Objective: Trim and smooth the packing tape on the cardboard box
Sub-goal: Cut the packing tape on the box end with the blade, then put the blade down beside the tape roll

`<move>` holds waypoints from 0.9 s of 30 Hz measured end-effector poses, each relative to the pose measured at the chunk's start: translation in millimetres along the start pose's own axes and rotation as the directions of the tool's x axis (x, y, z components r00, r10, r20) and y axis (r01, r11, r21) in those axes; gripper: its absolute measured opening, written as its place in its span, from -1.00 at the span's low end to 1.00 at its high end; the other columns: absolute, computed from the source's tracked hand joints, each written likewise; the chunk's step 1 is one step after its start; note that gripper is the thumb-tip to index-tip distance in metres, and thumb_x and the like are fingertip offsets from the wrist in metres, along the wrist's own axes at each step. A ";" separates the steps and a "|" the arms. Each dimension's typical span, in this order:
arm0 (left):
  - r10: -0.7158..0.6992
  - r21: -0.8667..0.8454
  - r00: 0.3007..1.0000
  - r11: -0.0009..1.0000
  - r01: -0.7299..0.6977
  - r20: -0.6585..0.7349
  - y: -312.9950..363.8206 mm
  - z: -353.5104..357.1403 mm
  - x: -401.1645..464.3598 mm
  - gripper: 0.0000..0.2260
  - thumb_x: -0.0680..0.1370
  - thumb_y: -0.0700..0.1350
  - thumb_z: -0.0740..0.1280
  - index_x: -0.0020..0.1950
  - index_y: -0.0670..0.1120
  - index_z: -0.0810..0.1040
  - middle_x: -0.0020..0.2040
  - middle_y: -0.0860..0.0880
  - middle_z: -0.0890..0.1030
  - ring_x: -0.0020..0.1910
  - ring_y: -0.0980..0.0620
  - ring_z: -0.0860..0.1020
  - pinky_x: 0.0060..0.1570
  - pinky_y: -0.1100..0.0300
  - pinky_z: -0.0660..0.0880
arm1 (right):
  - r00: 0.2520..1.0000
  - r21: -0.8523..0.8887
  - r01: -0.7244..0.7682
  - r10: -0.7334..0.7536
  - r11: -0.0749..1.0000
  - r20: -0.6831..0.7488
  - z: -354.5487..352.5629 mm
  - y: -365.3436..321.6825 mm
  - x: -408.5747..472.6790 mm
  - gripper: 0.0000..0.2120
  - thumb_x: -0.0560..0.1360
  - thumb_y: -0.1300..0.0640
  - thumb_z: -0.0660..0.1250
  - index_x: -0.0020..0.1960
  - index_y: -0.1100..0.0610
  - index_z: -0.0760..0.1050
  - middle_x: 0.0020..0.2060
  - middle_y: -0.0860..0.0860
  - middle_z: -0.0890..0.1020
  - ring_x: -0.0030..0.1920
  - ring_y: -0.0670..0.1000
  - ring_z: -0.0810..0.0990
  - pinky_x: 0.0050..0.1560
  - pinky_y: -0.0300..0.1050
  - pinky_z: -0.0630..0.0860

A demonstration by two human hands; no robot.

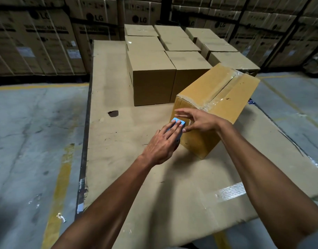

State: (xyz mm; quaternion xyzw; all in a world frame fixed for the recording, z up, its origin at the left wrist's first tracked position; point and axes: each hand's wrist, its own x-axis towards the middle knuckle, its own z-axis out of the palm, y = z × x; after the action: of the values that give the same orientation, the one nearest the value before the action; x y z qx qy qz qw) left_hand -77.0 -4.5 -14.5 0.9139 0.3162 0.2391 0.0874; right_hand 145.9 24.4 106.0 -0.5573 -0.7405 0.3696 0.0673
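Cardboard-covered platform (118, 141) on concrete floor (28, 123); left hand (161, 142) grips blue tool (178, 125), right hand (199, 121) open against box (217, 97).

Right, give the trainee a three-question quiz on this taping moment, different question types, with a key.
1. True or false: the left hand presses a blue tool against the near end of the taped box.
2. Multiple choice: the right hand is
A. gripping a tape roll
B. open, fingers spread, at the box's near end
C. resting on the floor
3. Fill in: the clear packing tape runs along the box's top ____ seam.

Key: 1 true; 2 B; 3 centre.
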 end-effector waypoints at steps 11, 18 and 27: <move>-0.004 -0.048 0.999 0.999 0.002 -0.040 -12.7 -8.1 -6.3 -0.42 0.72 -0.08 0.02 0.76 -0.16 0.08 0.77 -0.12 0.12 0.75 -0.08 0.08 0.52 -0.15 0.43 | 1.000 0.102 0.020 -0.018 0.995 -0.021 1.3 2.6 20.0 -0.41 0.57 0.27 0.50 0.55 0.08 0.45 0.47 0.00 0.53 0.48 -0.03 0.47 0.46 -0.09 0.47; -0.116 -0.047 0.991 0.992 0.113 -0.064 -19.7 -2.5 -16.1 -0.41 0.79 0.04 0.08 0.78 -0.11 0.02 0.77 -0.10 0.11 0.75 -0.06 0.11 0.60 -0.10 0.32 | 0.996 0.097 -0.077 0.081 0.992 -0.043 14.4 -8.7 37.6 -0.70 0.59 0.18 0.49 0.31 0.10 0.62 0.13 -0.04 0.68 0.16 -0.09 0.65 0.09 -0.28 0.55; -0.130 0.104 0.991 0.986 0.132 -0.025 -30.3 11.8 -50.3 -0.19 0.67 0.38 0.19 0.77 -0.05 0.10 0.78 -0.09 0.06 0.74 -0.12 0.13 0.55 -0.08 0.29 | 0.914 0.103 -0.334 0.348 0.937 -0.209 72.7 15.8 77.4 -0.60 0.54 -0.19 0.43 -0.11 0.15 0.75 -0.21 0.03 0.79 -0.15 -0.02 0.71 -0.05 -0.09 0.55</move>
State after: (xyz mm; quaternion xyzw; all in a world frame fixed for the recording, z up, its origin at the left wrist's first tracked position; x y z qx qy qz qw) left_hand -121.9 -12.0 -53.4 0.8922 0.3886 0.2241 0.0515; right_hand 92.4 59.4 19.8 -0.7135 -0.6072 0.3342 0.1031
